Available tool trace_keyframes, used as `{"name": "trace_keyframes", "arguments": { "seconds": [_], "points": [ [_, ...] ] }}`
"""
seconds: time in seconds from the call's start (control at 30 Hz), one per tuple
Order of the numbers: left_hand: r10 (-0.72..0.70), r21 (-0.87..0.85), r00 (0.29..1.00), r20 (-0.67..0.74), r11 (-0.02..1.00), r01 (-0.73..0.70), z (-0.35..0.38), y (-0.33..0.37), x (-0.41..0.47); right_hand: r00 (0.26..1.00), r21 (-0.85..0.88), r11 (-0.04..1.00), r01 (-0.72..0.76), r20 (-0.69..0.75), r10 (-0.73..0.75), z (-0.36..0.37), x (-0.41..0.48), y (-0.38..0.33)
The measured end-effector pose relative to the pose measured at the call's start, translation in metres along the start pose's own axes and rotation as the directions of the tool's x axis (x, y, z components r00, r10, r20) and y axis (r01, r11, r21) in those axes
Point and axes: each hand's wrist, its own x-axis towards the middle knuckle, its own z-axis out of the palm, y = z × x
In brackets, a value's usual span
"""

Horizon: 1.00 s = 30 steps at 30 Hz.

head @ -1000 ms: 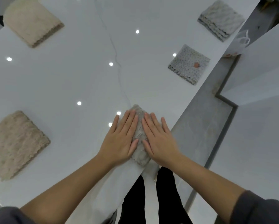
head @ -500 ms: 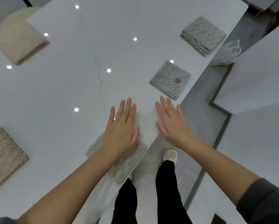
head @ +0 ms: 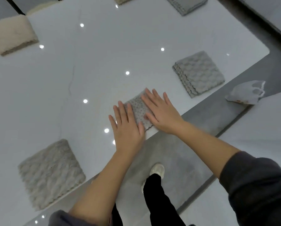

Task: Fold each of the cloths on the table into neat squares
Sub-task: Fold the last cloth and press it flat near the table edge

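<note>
White glossy table (head: 103,54), ceiling lights mirrored in it, grey floor (head: 177,144) alongside and a crumpled bag (head: 247,92) on a ledge beyond. Close to the table's near edge, a spotted cloth (head: 139,106), already down to a small square, pinned under both hands. Left hand (head: 127,128) flat across its left part, fingers straight and a little apart, heel of the palm out past the table edge. Right hand (head: 161,112) flat on its right part, fingers likewise straight and slightly spread, gripping nothing. Between the two hands, a bare strip of spotted fabric; just below the left thumb, a scalloped corner peeking out. Around it, well apart, four more folded squares: right cloth (head: 199,73), left cloth (head: 51,172), cream cloth (head: 12,36), far cloth (head: 187,4), cut by the top of the view. Step in hand, most likely: pressing and smoothing the finished fold. Task apparently near its end, with no loose cloth in sight. Next move: lift both palms straight up, no sideways drag, to keep the layers stacked; then check that corner and square it if the edges sit uneven.
</note>
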Motion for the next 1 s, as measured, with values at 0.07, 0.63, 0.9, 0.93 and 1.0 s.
{"name": "trace_keyframes", "arguments": {
  "seconds": [0.07, 0.63, 0.9, 0.93, 1.0],
  "points": [
    [-0.081, -0.018, 0.996, -0.022, 0.997, 0.081, 0.009, 0.009, 0.008, 0.997, -0.031, 0.997, 0.074, 0.034, -0.073, 0.001, 0.012, 0.008],
    [-0.049, 0.179, 0.997, -0.056, 0.982, 0.058, 0.018, 0.019, 0.002, 0.967, -0.181, 0.95, 0.255, 0.058, -0.248, 0.007, 0.003, 0.021],
    [-0.011, 0.208, 1.0, -0.015, 0.978, 0.014, 0.016, 0.016, -0.001, 0.952, -0.202, 0.93, 0.307, 0.075, -0.298, 0.006, 0.002, 0.021],
    [-0.013, 0.205, 1.0, -0.007, 0.979, 0.014, 0.015, 0.016, -0.001, 0.951, -0.193, 0.931, 0.31, 0.078, -0.3, 0.005, 0.002, 0.021],
    [-0.003, 0.184, 1.0, 0.003, 0.983, 0.002, 0.008, 0.016, 0.0, 0.951, -0.187, 0.933, 0.308, 0.064, -0.302, 0.0, 0.002, 0.024]
  ]
}}
